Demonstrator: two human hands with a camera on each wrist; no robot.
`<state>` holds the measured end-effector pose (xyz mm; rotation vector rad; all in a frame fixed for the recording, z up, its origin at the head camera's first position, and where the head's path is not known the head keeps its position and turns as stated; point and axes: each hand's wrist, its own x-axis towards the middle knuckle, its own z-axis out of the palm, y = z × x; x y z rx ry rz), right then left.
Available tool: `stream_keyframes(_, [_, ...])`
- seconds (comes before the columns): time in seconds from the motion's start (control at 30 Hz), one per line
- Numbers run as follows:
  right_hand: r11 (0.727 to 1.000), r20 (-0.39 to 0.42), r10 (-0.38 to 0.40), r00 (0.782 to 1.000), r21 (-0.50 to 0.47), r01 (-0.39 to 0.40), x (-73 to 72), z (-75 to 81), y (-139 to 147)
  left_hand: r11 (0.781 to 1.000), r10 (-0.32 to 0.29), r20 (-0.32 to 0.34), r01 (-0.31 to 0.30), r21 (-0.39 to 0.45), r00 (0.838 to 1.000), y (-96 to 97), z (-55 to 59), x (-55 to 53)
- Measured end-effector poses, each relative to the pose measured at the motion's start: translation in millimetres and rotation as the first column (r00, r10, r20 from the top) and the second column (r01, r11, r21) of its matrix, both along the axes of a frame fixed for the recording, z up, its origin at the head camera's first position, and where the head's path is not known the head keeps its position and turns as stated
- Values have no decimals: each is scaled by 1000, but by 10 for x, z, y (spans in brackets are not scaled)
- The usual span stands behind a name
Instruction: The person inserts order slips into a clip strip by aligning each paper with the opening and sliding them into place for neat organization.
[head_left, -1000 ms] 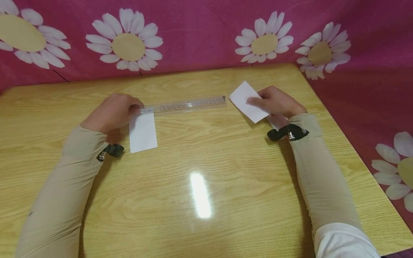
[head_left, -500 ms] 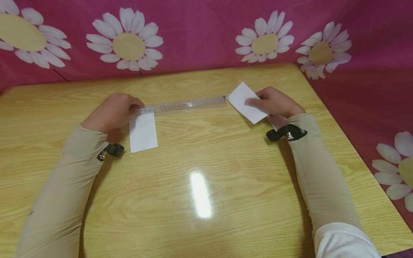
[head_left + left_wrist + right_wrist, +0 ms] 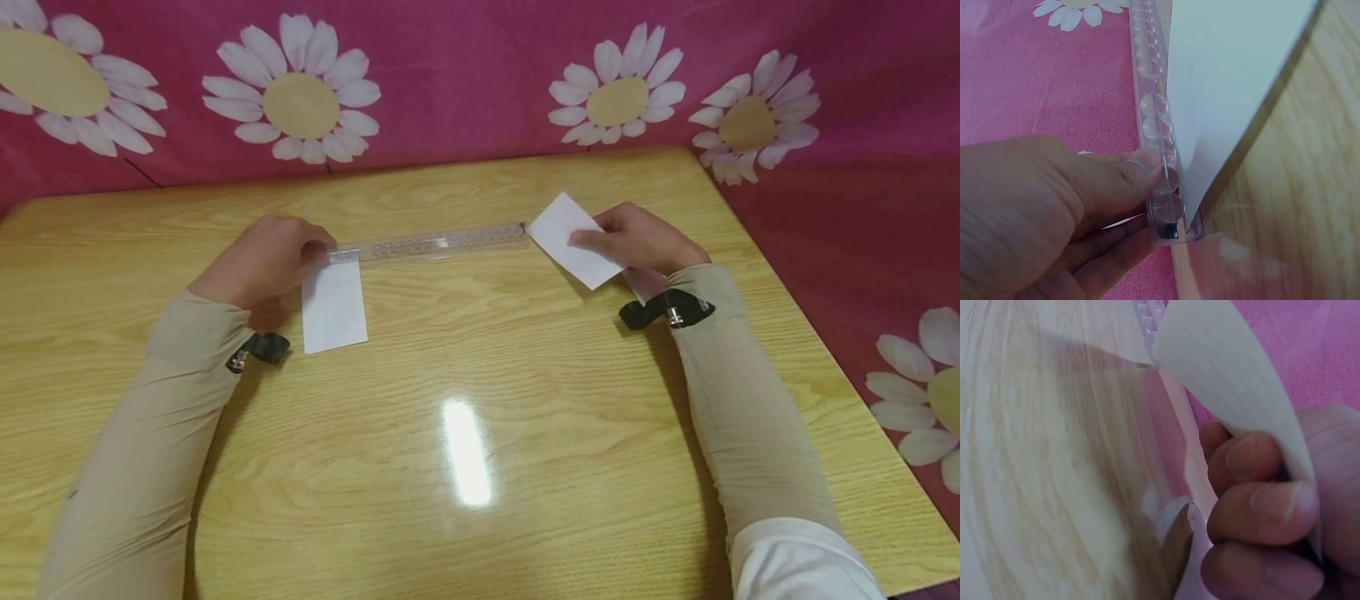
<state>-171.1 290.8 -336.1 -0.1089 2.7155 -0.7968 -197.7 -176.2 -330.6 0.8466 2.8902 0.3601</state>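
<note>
A long clear plastic holder (image 3: 442,242) with a row of round clear beads lies across the back of the table. My left hand (image 3: 270,260) pinches its left end; in the left wrist view the thumb (image 3: 1141,169) presses on the clear wall. A white card (image 3: 334,308) stands at that end, its edge at the holder's slot. Beyond the holder's right end, my right hand (image 3: 641,237) holds another white card (image 3: 566,233) between thumb and fingers, one corner close to the holder. Below this hand a pale sheet (image 3: 645,283) shows in part. Curled fingers (image 3: 1266,512) support the card from beneath.
The wooden table (image 3: 480,367) carries a bright light reflection in its middle. A pink cloth (image 3: 465,83) with white daisies hangs along the back edge and right side. Black straps (image 3: 667,310) sit on both wrists.
My right hand has shifted slightly left with its card, bringing the corner nearer the holder's end. The left hand, holder and standing card stay in place.
</note>
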Motion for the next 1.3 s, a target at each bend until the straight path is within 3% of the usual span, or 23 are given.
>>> stream_keyframes(0.37, [999,55,-37,998,-8,37,21,-16,22,1000,-1,-14,1,4,1000,11,-6,9])
stream_keyframes(0.8, [1000,45,-28,999,1,28,8,-25,71,1000,6,-8,-6,-3,1000,11,-5,4])
stream_keyframes(1.3, [995,90,-32,995,-89,40,6,-56,47,1000,13,-17,-13,-5,1000,23,-18,14])
